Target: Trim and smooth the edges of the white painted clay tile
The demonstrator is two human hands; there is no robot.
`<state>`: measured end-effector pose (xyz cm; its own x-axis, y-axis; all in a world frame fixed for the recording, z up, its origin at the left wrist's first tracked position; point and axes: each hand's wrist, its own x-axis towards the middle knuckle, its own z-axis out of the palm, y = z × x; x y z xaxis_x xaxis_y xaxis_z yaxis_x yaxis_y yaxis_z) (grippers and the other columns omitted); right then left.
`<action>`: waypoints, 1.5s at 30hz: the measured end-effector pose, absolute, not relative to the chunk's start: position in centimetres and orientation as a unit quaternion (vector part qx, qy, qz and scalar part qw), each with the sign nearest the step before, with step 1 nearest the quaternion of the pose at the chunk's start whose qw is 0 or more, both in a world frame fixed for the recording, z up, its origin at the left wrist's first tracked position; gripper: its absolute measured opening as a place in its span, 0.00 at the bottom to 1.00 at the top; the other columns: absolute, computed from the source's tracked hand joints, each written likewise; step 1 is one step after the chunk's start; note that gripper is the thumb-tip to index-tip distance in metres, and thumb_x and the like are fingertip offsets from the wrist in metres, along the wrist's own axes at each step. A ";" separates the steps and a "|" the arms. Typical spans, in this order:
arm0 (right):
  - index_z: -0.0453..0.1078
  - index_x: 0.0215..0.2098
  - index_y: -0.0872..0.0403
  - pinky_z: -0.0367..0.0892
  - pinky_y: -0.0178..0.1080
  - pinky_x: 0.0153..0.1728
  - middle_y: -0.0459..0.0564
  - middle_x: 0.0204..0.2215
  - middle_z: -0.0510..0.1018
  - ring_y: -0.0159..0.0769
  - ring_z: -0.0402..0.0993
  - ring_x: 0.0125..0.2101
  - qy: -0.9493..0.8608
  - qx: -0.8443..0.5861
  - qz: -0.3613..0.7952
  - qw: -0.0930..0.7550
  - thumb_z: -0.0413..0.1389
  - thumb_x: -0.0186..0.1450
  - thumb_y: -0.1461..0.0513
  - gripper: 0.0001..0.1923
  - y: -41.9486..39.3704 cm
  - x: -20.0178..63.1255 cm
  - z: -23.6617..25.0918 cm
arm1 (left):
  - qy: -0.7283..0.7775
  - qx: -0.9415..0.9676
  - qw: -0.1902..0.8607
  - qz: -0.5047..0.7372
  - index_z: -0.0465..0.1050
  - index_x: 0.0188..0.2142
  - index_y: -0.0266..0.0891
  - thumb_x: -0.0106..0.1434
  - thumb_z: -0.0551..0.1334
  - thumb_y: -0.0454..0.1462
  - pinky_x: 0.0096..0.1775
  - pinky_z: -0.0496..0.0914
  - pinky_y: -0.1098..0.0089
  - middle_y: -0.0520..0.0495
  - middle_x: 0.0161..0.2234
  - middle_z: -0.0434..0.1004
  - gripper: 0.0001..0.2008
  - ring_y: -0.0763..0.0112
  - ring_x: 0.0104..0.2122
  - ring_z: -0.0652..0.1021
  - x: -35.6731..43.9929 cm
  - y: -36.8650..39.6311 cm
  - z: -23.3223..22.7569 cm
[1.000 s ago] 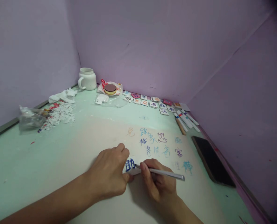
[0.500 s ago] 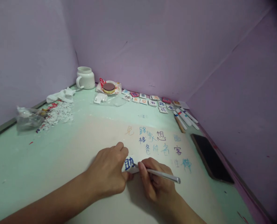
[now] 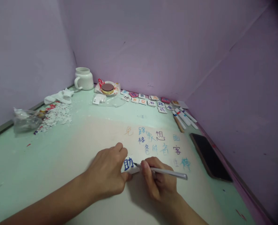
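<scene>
I read a bold blue 助 on the small white square tile under my pen tip. On the pale green desk stand handwritten 路, 格, 想 and 客; the row of small white tiles by the wall shows 石, 路 and 花.

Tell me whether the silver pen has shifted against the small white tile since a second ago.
Yes, slightly: the silver pen keeps its tip at the tile, but its rear end has swung a little toward the phone.

Pale green tabletop, inked characters across its middle. On it: white ceramic mug, crumpled white tissue, shredded paper scraps, small lettered white tiles, white marker pens, black flat phone.
</scene>
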<state>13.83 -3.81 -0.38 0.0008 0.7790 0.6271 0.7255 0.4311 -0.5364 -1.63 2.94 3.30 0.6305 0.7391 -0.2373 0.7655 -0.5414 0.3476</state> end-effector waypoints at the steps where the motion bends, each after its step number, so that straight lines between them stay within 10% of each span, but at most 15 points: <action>1: 0.64 0.28 0.53 0.56 0.30 0.16 0.41 0.17 0.67 0.26 0.62 0.15 -0.697 -0.539 0.031 0.472 0.48 0.65 0.67 0.09 -3.9 13.9 -0.4 | 0.427 0.878 0.215 -0.031 0.65 0.33 0.39 0.55 0.60 0.41 0.33 0.67 0.63 0.45 0.37 0.69 0.09 0.60 0.33 0.74 -1.6 2.9 3.3; 38: 0.65 0.23 0.54 0.57 0.31 0.18 0.43 0.17 0.67 0.27 0.63 0.16 -0.671 -0.563 0.135 0.464 0.47 0.67 0.63 0.15 -2.8 14.4 -0.2 | 0.426 0.879 0.211 -0.039 0.66 0.34 0.39 0.56 0.62 0.42 0.32 0.66 0.64 0.46 0.38 0.68 0.10 0.61 0.34 0.74 -1.6 3.0 3.2; 45: 0.61 0.24 0.53 0.53 0.30 0.14 0.39 0.12 0.62 0.25 0.57 0.12 -0.530 -0.576 0.393 0.483 0.48 0.67 0.51 0.19 -2.2 14.7 -0.6 | 0.417 0.885 0.205 -0.032 0.65 0.33 0.40 0.56 0.62 0.41 0.32 0.65 0.64 0.47 0.37 0.67 0.09 0.61 0.33 0.74 -1.7 2.9 3.1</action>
<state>14.72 -2.25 -0.58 0.1291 0.9898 0.0598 0.2308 0.0287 -0.9726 -1.68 2.90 3.06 0.6501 0.7248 -0.2281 0.7513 -0.5684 0.3353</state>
